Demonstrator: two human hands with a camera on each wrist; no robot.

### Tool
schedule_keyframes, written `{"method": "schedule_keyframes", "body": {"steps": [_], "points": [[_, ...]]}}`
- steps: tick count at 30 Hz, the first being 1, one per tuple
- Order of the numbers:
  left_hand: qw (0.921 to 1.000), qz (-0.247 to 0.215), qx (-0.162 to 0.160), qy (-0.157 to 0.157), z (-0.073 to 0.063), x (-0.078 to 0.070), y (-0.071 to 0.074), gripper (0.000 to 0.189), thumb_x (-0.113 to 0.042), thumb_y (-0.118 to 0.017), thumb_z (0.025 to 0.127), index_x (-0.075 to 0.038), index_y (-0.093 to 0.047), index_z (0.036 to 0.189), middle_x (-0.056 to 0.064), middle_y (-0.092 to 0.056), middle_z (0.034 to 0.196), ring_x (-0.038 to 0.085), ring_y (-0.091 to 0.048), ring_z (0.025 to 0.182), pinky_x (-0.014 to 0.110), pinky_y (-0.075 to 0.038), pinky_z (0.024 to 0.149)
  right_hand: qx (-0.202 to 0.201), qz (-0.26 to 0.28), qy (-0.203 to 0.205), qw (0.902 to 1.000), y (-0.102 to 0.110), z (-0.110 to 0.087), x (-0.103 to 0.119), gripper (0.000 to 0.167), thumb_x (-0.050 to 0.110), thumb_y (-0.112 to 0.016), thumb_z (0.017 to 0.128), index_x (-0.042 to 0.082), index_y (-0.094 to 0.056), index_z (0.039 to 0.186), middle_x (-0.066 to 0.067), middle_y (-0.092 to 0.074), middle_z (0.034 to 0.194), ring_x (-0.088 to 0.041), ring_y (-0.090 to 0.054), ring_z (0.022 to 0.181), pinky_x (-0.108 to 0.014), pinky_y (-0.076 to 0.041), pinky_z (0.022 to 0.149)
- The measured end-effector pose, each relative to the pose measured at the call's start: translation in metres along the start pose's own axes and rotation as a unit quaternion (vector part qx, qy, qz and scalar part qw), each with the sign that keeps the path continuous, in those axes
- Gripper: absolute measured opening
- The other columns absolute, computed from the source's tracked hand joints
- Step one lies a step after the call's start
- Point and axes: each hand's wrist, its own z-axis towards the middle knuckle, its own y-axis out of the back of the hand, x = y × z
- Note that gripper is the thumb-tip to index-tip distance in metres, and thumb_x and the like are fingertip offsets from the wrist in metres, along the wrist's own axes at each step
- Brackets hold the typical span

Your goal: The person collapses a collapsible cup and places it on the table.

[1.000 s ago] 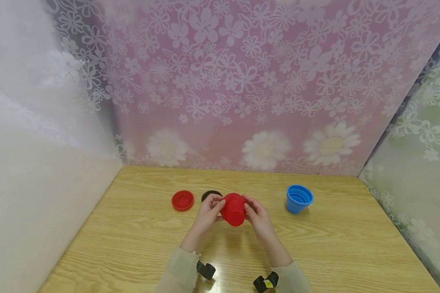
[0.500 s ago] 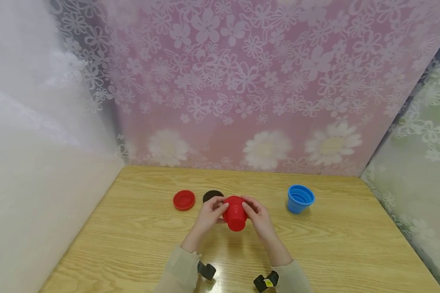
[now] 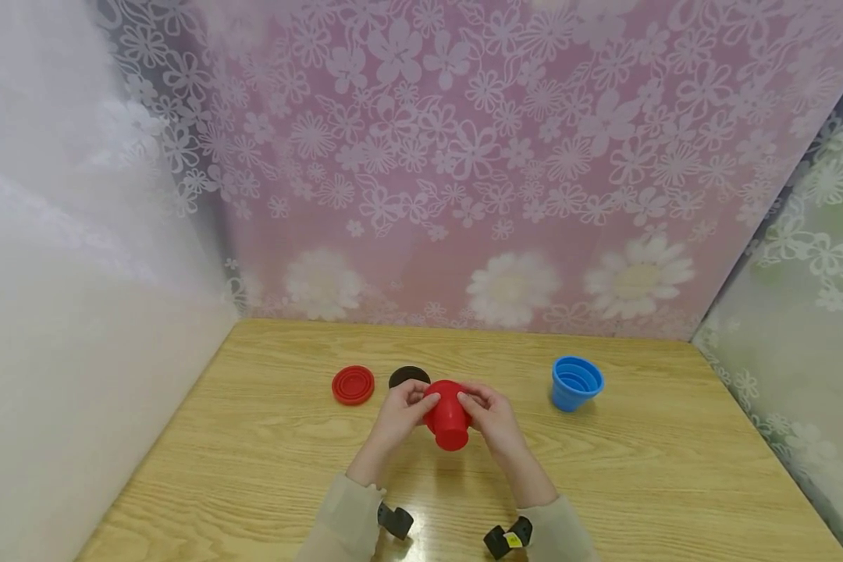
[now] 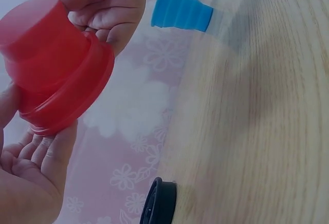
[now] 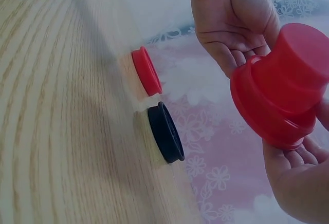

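Note:
Both hands hold a red collapsible cup up over the table, its round base turned toward me and its wide rim facing away. My left hand grips its left side, thumb on the near wall and fingers behind the rim. My right hand does likewise on the right. In the right wrist view the red cup shows a narrow body rising from a wider stepped ring. The left wrist view shows my left hand under the ring and my right hand at its other side. The cup's inside is hidden.
A flat, folded red cup lies on the wooden table to the left. Beside it a flat black round piece is partly covered by my left hand. An extended blue cup stands upright at the right. Patterned curtains enclose the table.
The red cup has tilted and come slightly nearer, its base now lower in the head view. Its narrow body looks longer against the ring, and my thumbs have shifted closer together.

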Motion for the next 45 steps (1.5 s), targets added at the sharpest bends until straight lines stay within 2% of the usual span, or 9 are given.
{"method": "schedule_keyframes", "body": {"steps": [8,12,20,30,34,38,40,41,45], "points": [[0.9984,0.050,-0.025,-0.011,-0.002,-0.006,-0.001,0.025,-0.008,-0.061,0.083,0.013,-0.055,0.096,0.016,-0.063,0.082,0.015,-0.060,0.068,0.030,-0.052,0.064,-0.035,-0.066,0.019,0.9970,-0.001,0.001,-0.002,0.031,0.007,-0.062,0.082,-0.008,-0.058,0.108,-0.019,-0.061,0.098,-0.021,-0.061,0.080,-0.028,-0.051,0.068],[0.9952,0.085,-0.034,-0.033,0.000,-0.004,-0.002,0.022,-0.006,-0.061,0.083,0.013,-0.057,0.093,0.017,-0.063,0.079,0.016,-0.060,0.066,0.028,-0.052,0.061,-0.051,-0.103,0.047,0.9923,-0.001,0.002,-0.003,0.030,0.007,-0.063,0.081,-0.009,-0.059,0.106,-0.020,-0.062,0.095,-0.019,-0.061,0.077,-0.026,-0.051,0.064],[0.9872,0.141,-0.045,-0.059,0.013,0.023,0.003,0.022,-0.011,-0.064,0.081,0.008,-0.060,0.091,0.011,-0.062,0.076,0.016,-0.059,0.064,0.025,-0.051,0.057,-0.067,-0.160,0.105,0.9793,-0.001,0.002,-0.007,0.027,0.008,-0.064,0.081,-0.007,-0.063,0.103,-0.019,-0.063,0.095,-0.017,-0.062,0.076,-0.024,-0.051,0.062],[0.9733,0.203,-0.055,-0.092,0.013,0.026,0.002,0.016,-0.010,-0.064,0.081,0.005,-0.061,0.088,0.007,-0.061,0.074,0.013,-0.056,0.063,0.021,-0.049,0.056,-0.069,-0.177,0.157,0.9691,-0.007,-0.006,0.003,0.023,0.001,-0.063,0.080,-0.011,-0.062,0.100,-0.024,-0.062,0.094,-0.026,-0.062,0.080,-0.023,-0.051,0.061],[0.9645,0.230,-0.055,-0.117,0.012,0.028,0.002,0.013,-0.006,-0.062,0.081,0.005,-0.061,0.087,0.007,-0.062,0.073,0.012,-0.056,0.062,0.020,-0.048,0.054,-0.074,-0.197,0.192,0.9586,-0.011,-0.014,0.012,0.018,-0.005,-0.061,0.079,-0.014,-0.063,0.095,-0.027,-0.062,0.089,-0.031,-0.062,0.074,-0.022,-0.050,0.057],[0.9581,0.247,-0.067,-0.129,0.012,0.029,0.001,0.010,-0.005,-0.060,0.082,0.004,-0.062,0.087,0.007,-0.062,0.074,0.012,-0.056,0.063,0.019,-0.047,0.053,-0.077,-0.210,0.195,0.9550,-0.007,-0.009,0.005,0.017,-0.002,-0.062,0.080,-0.010,-0.065,0.094,-0.022,-0.064,0.087,-0.025,-0.063,0.074,-0.019,-0.050,0.057],[0.9597,0.242,-0.070,-0.126,0.013,0.030,0.001,0.011,-0.006,-0.061,0.082,0.004,-0.062,0.087,0.007,-0.062,0.076,0.012,-0.056,0.065,0.019,-0.048,0.054,-0.076,-0.212,0.195,0.9545,-0.004,-0.004,-0.002,0.017,0.001,-0.063,0.080,-0.008,-0.066,0.095,-0.020,-0.064,0.087,-0.020,-0.063,0.074,-0.019,-0.049,0.057],[0.9636,0.230,-0.068,-0.118,0.013,0.030,0.002,0.012,-0.007,-0.061,0.082,0.004,-0.062,0.088,0.007,-0.061,0.076,0.012,-0.056,0.065,0.019,-0.048,0.055,-0.074,-0.210,0.194,0.9554,-0.002,-0.002,-0.005,0.018,0.003,-0.063,0.081,-0.007,-0.066,0.095,-0.019,-0.064,0.087,-0.017,-0.063,0.074,-0.019,-0.049,0.057],[0.9865,0.145,-0.032,-0.070,0.014,0.030,0.005,0.019,-0.012,-0.060,0.085,0.005,-0.059,0.093,0.008,-0.061,0.079,0.012,-0.058,0.067,0.023,-0.050,0.059,-0.071,-0.188,0.186,0.9616,0.002,0.003,-0.009,0.019,0.004,-0.064,0.080,-0.007,-0.066,0.096,-0.019,-0.064,0.088,-0.011,-0.062,0.074,-0.020,-0.050,0.058]]}}
